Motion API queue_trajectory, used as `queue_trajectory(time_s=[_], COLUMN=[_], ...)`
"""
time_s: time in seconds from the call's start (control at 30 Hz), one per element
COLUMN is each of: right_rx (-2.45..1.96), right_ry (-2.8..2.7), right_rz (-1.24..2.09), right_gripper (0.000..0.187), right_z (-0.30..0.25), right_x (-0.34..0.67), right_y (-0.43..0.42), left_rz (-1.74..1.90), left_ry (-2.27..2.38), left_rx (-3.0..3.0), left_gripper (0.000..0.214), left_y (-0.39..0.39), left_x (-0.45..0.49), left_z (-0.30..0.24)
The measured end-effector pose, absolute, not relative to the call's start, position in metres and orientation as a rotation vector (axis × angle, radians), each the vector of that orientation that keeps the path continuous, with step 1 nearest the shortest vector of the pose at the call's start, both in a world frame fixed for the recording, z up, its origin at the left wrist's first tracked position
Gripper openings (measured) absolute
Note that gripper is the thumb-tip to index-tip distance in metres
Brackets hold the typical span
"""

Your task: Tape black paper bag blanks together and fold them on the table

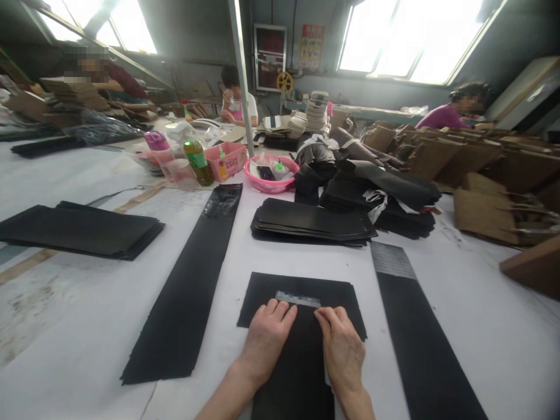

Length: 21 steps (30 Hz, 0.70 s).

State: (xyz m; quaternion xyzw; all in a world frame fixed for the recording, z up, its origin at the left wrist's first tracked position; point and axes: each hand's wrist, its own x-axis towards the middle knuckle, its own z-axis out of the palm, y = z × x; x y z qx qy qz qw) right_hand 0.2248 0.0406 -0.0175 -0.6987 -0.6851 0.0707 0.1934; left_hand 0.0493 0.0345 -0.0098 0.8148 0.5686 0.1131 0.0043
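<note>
Looks like lining up the black strip (300,361) over the black panel (262,291) on the white surface (223,344): right hand (343,344) pinching its corner, left hand (269,332) on top, whether gripping I can't tell. Even pressure seems called for next. The strip's matte, flat, a greyish band (298,299) at its far edge.

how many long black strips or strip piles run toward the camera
3: the left pile, left of the left hand; the middle strip, between that and the right hand; the right strip, farther right. More may be hidden underneath.
</note>
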Motion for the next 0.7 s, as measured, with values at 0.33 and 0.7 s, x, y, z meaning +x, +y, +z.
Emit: queue_trajectory(time_s=[0.33,0.7], right_rx=[-1.752,-1.801], right_ry=[-2.063,-2.171], right_rz=[0.164,0.207], right_gripper=[0.021,0.011], right_z=[-0.004,0.008], right_x=[0.223,0.241], right_y=[0.04,0.051], left_rz=[0.247,0.251], left_ry=[1.661,1.627], left_rx=[2.724,2.719], left_gripper=[0.039,0.04], left_y=[0.038,0.039], left_x=[0.045,0.04], left_z=[-0.012,-0.014])
